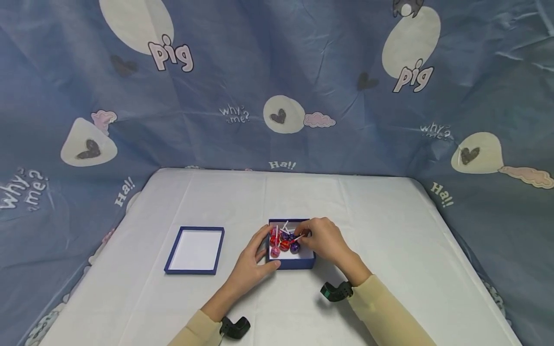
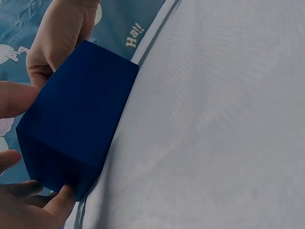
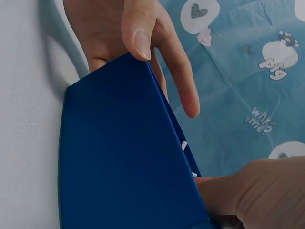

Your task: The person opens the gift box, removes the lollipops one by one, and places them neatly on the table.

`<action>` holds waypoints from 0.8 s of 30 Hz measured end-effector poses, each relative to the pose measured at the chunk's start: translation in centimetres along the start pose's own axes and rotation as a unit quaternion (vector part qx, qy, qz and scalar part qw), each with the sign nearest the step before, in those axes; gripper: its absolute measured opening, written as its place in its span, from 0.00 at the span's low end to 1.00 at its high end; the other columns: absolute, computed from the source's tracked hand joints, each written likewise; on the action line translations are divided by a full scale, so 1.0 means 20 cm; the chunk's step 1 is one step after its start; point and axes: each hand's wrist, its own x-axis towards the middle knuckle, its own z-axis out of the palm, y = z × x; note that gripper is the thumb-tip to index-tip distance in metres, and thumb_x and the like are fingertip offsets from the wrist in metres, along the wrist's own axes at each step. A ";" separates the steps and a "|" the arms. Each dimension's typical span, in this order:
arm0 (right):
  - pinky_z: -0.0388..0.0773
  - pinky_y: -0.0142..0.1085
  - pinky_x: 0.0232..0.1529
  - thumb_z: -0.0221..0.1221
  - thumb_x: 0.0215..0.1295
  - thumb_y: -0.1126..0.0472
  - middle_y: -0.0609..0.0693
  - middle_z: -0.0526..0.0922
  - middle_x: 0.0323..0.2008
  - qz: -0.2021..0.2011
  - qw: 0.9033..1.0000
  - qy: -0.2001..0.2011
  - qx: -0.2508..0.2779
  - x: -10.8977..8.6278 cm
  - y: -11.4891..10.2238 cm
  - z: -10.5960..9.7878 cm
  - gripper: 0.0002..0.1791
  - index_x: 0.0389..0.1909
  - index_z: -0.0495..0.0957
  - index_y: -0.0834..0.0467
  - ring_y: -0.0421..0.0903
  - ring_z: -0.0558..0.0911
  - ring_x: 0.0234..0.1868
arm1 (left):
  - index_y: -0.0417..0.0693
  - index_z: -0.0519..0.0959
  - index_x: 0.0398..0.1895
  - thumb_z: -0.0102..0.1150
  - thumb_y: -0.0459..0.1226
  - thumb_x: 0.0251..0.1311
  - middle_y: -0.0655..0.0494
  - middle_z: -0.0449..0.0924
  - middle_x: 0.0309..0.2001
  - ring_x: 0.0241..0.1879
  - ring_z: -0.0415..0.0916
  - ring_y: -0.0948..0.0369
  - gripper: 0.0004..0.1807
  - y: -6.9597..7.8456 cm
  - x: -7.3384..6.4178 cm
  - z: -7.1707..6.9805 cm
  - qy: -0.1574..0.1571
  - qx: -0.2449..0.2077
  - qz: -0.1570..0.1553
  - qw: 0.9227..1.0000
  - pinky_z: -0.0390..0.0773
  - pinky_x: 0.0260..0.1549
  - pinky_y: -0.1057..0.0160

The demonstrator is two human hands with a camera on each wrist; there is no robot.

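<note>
A blue box (image 1: pixel 296 264) with a white inside stands on the table and holds several lollipops (image 1: pixel 284 245) in red, pink and purple wrappers with white sticks. My left hand (image 1: pixel 249 266) holds the box at its left side, thumb at the near corner and fingers along the side wall. In the right wrist view that thumb (image 3: pixel 142 45) lies on the box's edge. My right hand (image 1: pixel 324 239) reaches over the box's right side, its fingertips pinching a lollipop by its stick (image 1: pixel 298 238). The box wall hides those fingertips in the right wrist view.
A square lid (image 1: pixel 195 250), white inside with a blue rim, lies left of the box on the white-covered table (image 1: pixel 389 211). A blue printed cloth (image 1: pixel 225 62) hangs behind and around the table. A dark wrist device (image 1: pixel 336 291) sits at each sleeve end.
</note>
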 end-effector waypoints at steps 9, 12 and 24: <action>0.79 0.36 0.32 0.73 0.56 0.63 0.36 0.86 0.26 0.010 0.998 0.012 0.054 -0.01 -0.03 0.01 0.05 0.30 0.90 0.49 0.34 0.82 0.31 | 0.55 0.59 0.79 0.67 0.32 0.62 0.47 0.51 0.79 0.76 0.49 0.49 0.43 -0.01 -0.01 0.01 0.017 -0.011 0.009 1.000 0.68 0.65 0.52; 0.79 0.35 0.31 0.73 0.56 0.64 0.36 0.86 0.26 0.015 0.997 0.010 0.069 -0.01 -0.04 0.01 0.04 0.30 0.91 0.50 0.34 0.82 0.30 | 0.52 0.60 0.78 0.67 0.31 0.62 0.45 0.52 0.78 0.76 0.49 0.48 0.42 -0.02 -0.02 0.01 0.020 -0.018 0.011 1.000 0.69 0.64 0.52; 0.79 0.34 0.30 0.72 0.57 0.63 0.35 0.86 0.26 0.012 0.995 0.019 0.098 0.00 -0.05 -0.02 0.04 0.31 0.91 0.50 0.34 0.81 0.29 | 0.54 0.61 0.78 0.65 0.30 0.64 0.50 0.55 0.77 0.74 0.56 0.48 0.40 -0.02 0.00 0.01 0.023 -0.050 0.006 0.998 0.70 0.63 0.54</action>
